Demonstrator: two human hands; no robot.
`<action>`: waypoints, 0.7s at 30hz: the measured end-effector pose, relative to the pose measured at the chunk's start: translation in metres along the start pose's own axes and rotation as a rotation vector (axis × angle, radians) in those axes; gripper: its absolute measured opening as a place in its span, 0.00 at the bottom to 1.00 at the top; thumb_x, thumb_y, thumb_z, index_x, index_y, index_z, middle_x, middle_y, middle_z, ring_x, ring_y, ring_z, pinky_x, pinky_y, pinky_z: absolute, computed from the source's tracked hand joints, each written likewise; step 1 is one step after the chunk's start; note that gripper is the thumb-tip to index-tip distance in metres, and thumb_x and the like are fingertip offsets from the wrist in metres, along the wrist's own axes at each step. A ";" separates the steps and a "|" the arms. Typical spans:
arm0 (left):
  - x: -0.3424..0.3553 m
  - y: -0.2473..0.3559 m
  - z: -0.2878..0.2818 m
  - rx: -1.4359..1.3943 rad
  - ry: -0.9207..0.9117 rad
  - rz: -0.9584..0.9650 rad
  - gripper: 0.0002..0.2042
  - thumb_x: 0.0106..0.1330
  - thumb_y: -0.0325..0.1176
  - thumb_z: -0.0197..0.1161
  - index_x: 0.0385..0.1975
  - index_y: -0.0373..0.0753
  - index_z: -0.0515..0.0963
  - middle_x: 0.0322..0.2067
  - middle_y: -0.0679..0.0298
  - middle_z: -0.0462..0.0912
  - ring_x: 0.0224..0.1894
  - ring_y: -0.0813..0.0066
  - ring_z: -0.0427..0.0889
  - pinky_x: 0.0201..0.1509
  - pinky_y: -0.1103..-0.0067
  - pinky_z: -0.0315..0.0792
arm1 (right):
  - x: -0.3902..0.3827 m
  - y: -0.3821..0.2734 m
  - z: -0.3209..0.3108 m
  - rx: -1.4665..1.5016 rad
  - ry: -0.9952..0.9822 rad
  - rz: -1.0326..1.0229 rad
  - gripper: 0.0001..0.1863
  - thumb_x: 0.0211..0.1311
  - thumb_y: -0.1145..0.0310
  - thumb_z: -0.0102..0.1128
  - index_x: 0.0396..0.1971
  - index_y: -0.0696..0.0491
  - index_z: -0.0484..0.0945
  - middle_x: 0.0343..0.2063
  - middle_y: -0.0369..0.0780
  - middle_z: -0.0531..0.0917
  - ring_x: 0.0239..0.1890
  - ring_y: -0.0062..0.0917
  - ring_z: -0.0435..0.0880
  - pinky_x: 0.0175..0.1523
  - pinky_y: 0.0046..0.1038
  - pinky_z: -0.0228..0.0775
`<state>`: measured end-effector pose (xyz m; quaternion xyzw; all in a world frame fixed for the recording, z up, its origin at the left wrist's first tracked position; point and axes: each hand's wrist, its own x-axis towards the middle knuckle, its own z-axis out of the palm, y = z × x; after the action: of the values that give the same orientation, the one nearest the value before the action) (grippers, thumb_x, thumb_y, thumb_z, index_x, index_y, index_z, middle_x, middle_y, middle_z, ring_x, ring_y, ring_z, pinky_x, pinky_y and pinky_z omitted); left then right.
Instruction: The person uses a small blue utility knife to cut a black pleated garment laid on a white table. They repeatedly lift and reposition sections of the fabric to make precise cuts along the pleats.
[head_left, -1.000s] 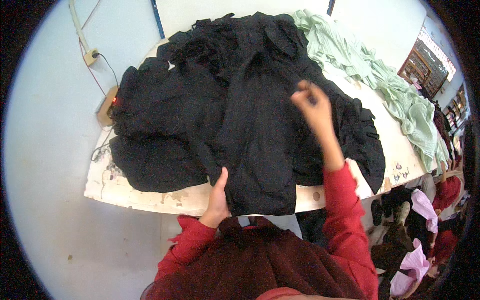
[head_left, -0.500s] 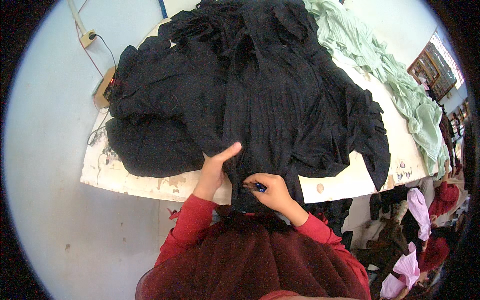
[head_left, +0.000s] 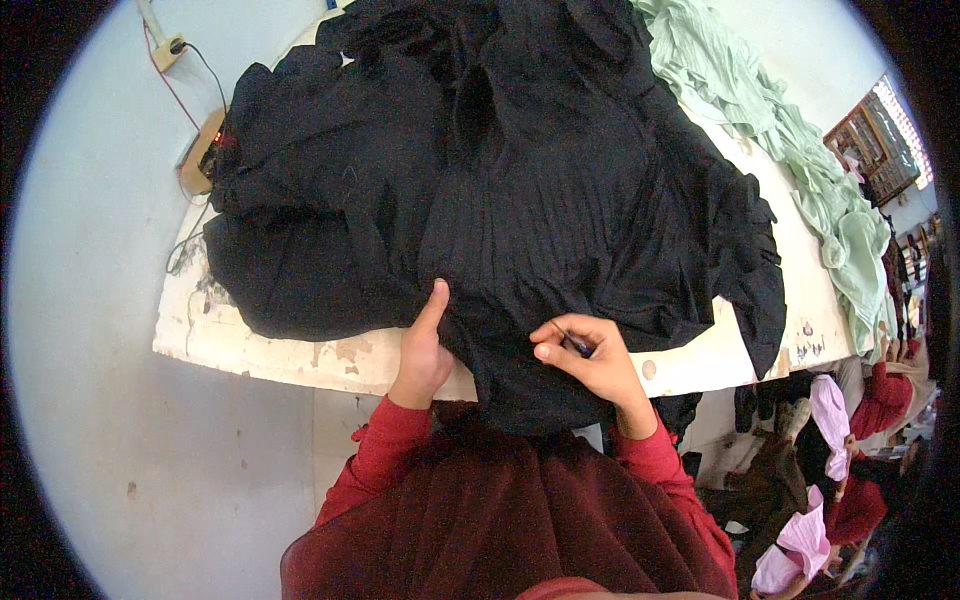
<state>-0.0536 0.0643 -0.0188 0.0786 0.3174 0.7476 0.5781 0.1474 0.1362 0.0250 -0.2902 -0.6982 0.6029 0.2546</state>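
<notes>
A large heap of black pleated cloth covers most of the table, and its near edge hangs over the front toward me. My left hand grips that edge left of the middle. Its thumb points up along the cloth, and its fingers are largely hidden under the fabric. My right hand is closed around small thread snips, dark with a bluish handle, mostly covered by the fingers. This hand is over the near part of the cloth, right of my left hand; whether its fingertips touch the cloth I cannot tell.
The pale table has worn, peeling patches along its front edge. Light green cloth runs down its right side. A box with red lights and a cable is at the left by the wall. At lower right are people with pink cloth.
My right hand has moved right and slightly up with the snips, away from my left hand. The near cloth edge has spread and shifted right. My left thumb now points more upright.
</notes>
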 end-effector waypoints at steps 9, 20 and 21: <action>-0.003 -0.001 0.000 0.018 -0.094 0.067 0.18 0.67 0.29 0.57 0.56 0.34 0.70 0.53 0.58 0.75 0.54 0.65 0.76 0.60 0.68 0.69 | 0.053 -0.039 0.011 -0.438 0.119 -0.452 0.20 0.45 0.75 0.68 0.43 0.52 0.81 0.35 0.40 0.80 0.38 0.33 0.82 0.43 0.28 0.73; -0.011 -0.001 -0.005 0.161 -0.096 0.055 0.19 0.66 0.30 0.59 0.56 0.32 0.70 0.53 0.58 0.76 0.52 0.68 0.77 0.59 0.71 0.69 | 0.057 -0.029 0.030 -0.387 0.101 -0.513 0.20 0.41 0.85 0.58 0.38 0.52 0.83 0.34 0.40 0.80 0.36 0.32 0.83 0.41 0.28 0.74; -0.011 -0.002 -0.005 0.257 -0.089 0.098 0.19 0.66 0.30 0.59 0.55 0.32 0.70 0.53 0.58 0.76 0.51 0.68 0.78 0.59 0.71 0.69 | 0.056 -0.029 0.031 -0.336 0.063 -0.561 0.19 0.40 0.85 0.57 0.36 0.53 0.82 0.34 0.41 0.81 0.35 0.32 0.83 0.40 0.28 0.74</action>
<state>-0.0511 0.0527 -0.0207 0.2006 0.3803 0.7237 0.5398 0.0830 0.1513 0.0500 -0.1429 -0.8323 0.3767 0.3807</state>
